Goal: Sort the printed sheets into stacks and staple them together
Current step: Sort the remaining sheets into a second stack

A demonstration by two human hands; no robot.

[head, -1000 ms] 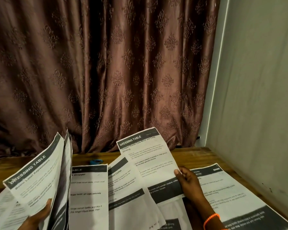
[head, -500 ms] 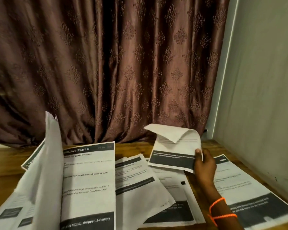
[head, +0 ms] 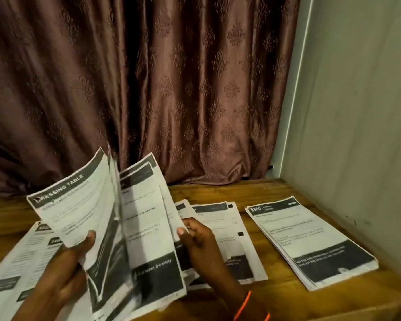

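Note:
My left hand (head: 63, 272) grips a fanned bundle of printed sheets (head: 79, 212) raised off the wooden table, thumb on the front page headed "DRESSING TABLE". My right hand (head: 202, 244) pinches the right edge of the rear sheets (head: 146, 228) of that bundle. A loose stack of sheets (head: 227, 230) lies flat just behind my right hand. A neat thick stack (head: 310, 239) lies on the right of the table. More sheets (head: 12, 269) lie under my left hand at the left. No stapler is visible.
The wooden table (head: 252, 191) ends at a brown patterned curtain (head: 160, 89) behind and a pale wall (head: 357, 112) on the right. An orange band circles my right wrist (head: 245, 304).
My right hand has let go of the single sheet it lifted, which now lies on the middle stack, and has returned to the bundle. My left hand has raised and fanned the bundle.

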